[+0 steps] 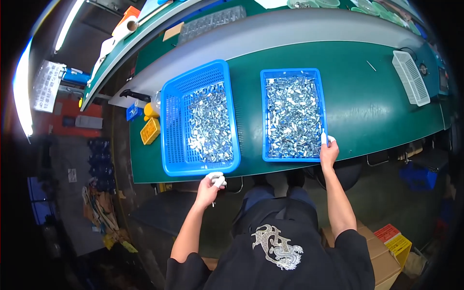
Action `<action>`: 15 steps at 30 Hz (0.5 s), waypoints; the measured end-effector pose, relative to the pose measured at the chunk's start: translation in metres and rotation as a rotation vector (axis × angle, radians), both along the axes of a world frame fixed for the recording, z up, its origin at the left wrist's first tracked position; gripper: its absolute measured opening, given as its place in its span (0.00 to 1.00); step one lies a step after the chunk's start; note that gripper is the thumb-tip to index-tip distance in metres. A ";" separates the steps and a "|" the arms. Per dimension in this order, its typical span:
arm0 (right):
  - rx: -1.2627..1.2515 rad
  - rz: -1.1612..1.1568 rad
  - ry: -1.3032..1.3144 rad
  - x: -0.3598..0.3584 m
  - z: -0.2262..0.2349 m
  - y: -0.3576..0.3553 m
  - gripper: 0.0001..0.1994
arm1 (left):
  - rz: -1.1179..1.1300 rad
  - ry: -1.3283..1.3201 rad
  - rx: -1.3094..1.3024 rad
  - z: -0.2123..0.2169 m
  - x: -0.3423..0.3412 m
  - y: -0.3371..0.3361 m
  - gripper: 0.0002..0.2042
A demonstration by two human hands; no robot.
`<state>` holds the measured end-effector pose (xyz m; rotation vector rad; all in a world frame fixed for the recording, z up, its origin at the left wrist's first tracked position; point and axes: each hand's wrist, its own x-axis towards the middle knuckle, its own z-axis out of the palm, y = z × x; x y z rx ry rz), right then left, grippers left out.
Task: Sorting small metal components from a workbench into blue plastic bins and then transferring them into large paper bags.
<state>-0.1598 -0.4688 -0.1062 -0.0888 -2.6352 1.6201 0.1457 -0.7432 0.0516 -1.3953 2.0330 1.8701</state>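
Note:
Two blue plastic containers of small shiny metal pieces rest on the green table. The deep slatted basket (pixel 174 116) on the left has its metal pieces (pixel 210 125) heaped toward its right side. To its right lies a shallow tray (pixel 265 116), spread full of similar pieces (pixel 293 116). My right hand (pixel 329 153) grips the tray's right rim near its front corner, white covers on the fingertips. Just in front of the basket's near rim is my left hand (pixel 208 191), its white-covered fingers curled together; whatever they may hold cannot be made out.
A pale slatted basket (pixel 411 77) stands at the table's right end beside a blue device (pixel 437 72). A small yellow basket (pixel 150 131) sits at the left edge. Behind, a grey partition (pixel 309 29) borders the table. Cardboard boxes (pixel 379 261) are on the floor at right.

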 end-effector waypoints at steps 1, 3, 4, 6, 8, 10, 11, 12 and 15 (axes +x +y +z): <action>0.068 0.012 -0.033 0.002 0.006 0.001 0.12 | 0.001 0.078 -0.045 0.009 -0.004 -0.009 0.13; 0.148 -0.024 -0.005 0.006 0.014 -0.003 0.17 | 0.017 0.190 -0.150 0.001 0.001 -0.039 0.11; 0.195 -0.036 0.028 0.005 0.015 -0.003 0.18 | 0.044 0.281 -0.185 -0.004 0.001 -0.050 0.11; 0.248 -0.062 -0.010 0.008 0.013 0.001 0.19 | 0.057 0.183 -0.466 -0.012 0.004 -0.069 0.08; 0.309 -0.086 -0.052 0.003 0.012 0.003 0.19 | 0.055 0.226 -0.655 -0.030 0.007 -0.083 0.06; 0.354 -0.098 -0.064 0.007 0.015 0.000 0.20 | -0.041 0.265 -0.863 -0.036 0.016 -0.093 0.06; 0.496 -0.062 -0.097 0.006 0.019 -0.006 0.19 | -0.160 0.292 -1.103 -0.037 0.021 -0.097 0.06; 0.487 -0.029 -0.117 0.007 0.019 -0.012 0.19 | -0.112 0.319 -1.085 -0.038 0.028 -0.097 0.06; 0.541 0.043 -0.052 -0.008 -0.017 -0.001 0.16 | -0.020 0.346 -1.160 -0.040 0.032 -0.104 0.05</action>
